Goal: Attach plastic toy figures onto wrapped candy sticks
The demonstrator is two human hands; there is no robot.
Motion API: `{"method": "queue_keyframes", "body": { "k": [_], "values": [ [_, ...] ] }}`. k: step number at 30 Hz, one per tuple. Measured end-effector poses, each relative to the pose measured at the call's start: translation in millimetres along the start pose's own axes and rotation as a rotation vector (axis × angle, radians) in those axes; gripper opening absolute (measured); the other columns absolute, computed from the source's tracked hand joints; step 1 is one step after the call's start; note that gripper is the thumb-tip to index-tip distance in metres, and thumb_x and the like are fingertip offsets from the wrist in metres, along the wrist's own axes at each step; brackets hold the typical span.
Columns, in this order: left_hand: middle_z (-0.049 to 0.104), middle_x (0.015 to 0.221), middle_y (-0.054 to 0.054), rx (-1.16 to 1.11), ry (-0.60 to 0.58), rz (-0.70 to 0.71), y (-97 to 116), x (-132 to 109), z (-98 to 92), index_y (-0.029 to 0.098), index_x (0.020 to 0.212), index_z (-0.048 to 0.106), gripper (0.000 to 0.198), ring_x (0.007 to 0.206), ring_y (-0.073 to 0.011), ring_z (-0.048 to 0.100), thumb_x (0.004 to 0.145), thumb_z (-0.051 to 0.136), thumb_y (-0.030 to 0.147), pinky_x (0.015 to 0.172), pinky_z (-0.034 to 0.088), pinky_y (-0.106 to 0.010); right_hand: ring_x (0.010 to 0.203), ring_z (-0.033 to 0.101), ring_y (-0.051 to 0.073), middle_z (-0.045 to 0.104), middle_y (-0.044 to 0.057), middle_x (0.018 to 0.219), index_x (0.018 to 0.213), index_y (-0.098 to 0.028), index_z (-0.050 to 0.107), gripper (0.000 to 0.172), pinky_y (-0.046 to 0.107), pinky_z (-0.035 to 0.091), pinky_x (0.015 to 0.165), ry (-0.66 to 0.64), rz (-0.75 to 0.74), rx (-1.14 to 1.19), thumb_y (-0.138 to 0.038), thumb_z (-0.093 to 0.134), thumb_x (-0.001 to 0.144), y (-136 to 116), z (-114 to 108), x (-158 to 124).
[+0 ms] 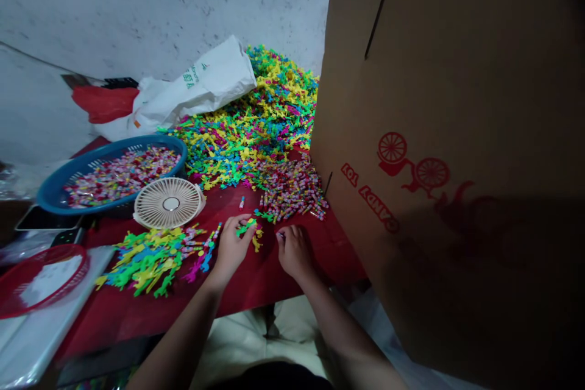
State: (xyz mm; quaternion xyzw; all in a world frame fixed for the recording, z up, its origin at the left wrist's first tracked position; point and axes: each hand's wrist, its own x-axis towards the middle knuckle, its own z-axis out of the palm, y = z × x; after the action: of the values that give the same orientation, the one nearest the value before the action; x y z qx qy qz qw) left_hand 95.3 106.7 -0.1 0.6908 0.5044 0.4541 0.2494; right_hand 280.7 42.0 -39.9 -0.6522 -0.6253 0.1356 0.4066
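Observation:
My left hand (232,245) is closed around small green and yellow plastic toy figures (247,226), which stick out past its fingertips. Level with it, my right hand (293,250) is curled shut; a tiny pale end shows at its fingertips, too small to name. Just beyond both hands lies a heap of small wrapped candy tubes (295,189), and one single tube (242,202) lies apart from it. Left of my left hand are loose figures (155,259) in green, yellow and blue, some joined to tubes.
A large cardboard box (365,103) walls off the right side. Behind rises a big pile of coloured figures (256,128) beside a white sack (205,82). At left stand a blue basket (50,192) of candy tubes, a round white fan (170,203) and a red basket (82,268).

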Motion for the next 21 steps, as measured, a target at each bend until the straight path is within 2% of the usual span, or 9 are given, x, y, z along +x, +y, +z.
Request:
{"method": "queue_keyframes", "body": {
  "k": [4, 6, 9, 11, 13, 15, 21],
  "values": [
    [0.069, 0.109, -0.010, -0.081, 0.015, -0.045, 11.5, -12.9, -1.9, 0.019, 0.110, 0.072, 0.032, 0.103, -0.0234, 0.068, 0.086, 0.072, 0.040, 0.098, 0.055, -0.040, 0.105, 0.060, 0.028, 0.065, 0.012, 0.107, 0.101, -0.021, 0.060, 0.015, 0.041, 0.049, 0.095, 0.025, 0.013, 0.116, -0.024, 0.046, 0.105, 2.7, -0.8, 1.0],
    [0.073, 0.107, -0.010, -0.123, -0.006, -0.071, 20.4, -22.6, -4.7, 0.018, 0.106, 0.074, 0.030, 0.101, -0.0231, 0.071, 0.088, 0.071, 0.042, 0.095, 0.058, -0.038, 0.097, 0.063, 0.025, 0.066, 0.010, 0.100, 0.106, -0.021, 0.058, 0.019, 0.038, 0.051, 0.090, 0.022, 0.018, 0.199, -0.027, 0.041, 0.108, 1.2, -4.8, -2.0],
    [0.081, 0.105, -0.010, -0.196, -0.136, -0.130, 38.7, -42.8, -13.4, 0.019, 0.109, 0.077, 0.032, 0.097, -0.0237, 0.077, 0.090, 0.070, 0.044, 0.092, 0.062, -0.038, 0.085, 0.066, 0.019, 0.067, 0.005, 0.095, 0.113, -0.021, 0.056, 0.026, 0.030, 0.054, 0.080, -0.023, 0.001, 0.323, -0.035, 0.034, 0.112, -10.7, -20.6, -15.2],
    [0.083, 0.109, -0.010, -0.225, -0.246, -0.162, 52.8, -58.2, -21.3, 0.020, 0.112, 0.080, 0.033, 0.101, -0.0249, 0.079, 0.091, 0.072, 0.044, 0.097, 0.062, -0.039, 0.087, 0.066, 0.017, 0.068, 0.004, 0.098, 0.112, -0.023, 0.058, 0.029, 0.027, 0.053, 0.079, -0.104, -0.024, 0.432, -0.040, 0.035, 0.113, -24.7, -37.5, -28.0],
    [0.084, 0.112, -0.009, -0.221, -0.304, -0.160, 66.4, -72.0, -29.4, 0.022, 0.111, 0.083, 0.031, 0.104, -0.0254, 0.079, 0.093, 0.071, 0.043, 0.101, 0.061, -0.040, 0.092, 0.065, 0.017, 0.067, 0.003, 0.099, 0.106, -0.023, 0.060, 0.028, 0.027, 0.051, 0.083, -0.223, -0.044, 0.568, -0.043, 0.040, 0.112, -40.2, -56.2, -39.8],
    [0.084, 0.110, -0.008, -0.194, -0.288, -0.124, 78.5, -81.7, -36.7, 0.024, 0.109, 0.084, 0.026, 0.101, -0.0244, 0.080, 0.094, 0.070, 0.040, 0.098, 0.063, -0.037, 0.092, 0.063, 0.018, 0.066, 0.002, 0.096, 0.103, -0.023, 0.061, 0.027, 0.027, 0.049, 0.084, -0.291, -0.038, 0.644, -0.044, 0.045, 0.111, -53.4, -73.1, -47.9],
    [0.085, 0.101, -0.004, -0.159, -0.184, 0.087, 107.2, -84.9, -51.9, 0.025, 0.108, 0.084, 0.018, 0.092, -0.0195, 0.081, 0.093, 0.074, 0.027, 0.087, 0.063, -0.027, 0.091, 0.061, 0.018, 0.065, 0.002, 0.096, 0.103, -0.023, 0.062, 0.026, 0.028, 0.047, 0.084, -0.263, -0.022, 0.659, -0.043, 0.047, 0.111, -74.9, -100.4, -53.4]
  ]
}}
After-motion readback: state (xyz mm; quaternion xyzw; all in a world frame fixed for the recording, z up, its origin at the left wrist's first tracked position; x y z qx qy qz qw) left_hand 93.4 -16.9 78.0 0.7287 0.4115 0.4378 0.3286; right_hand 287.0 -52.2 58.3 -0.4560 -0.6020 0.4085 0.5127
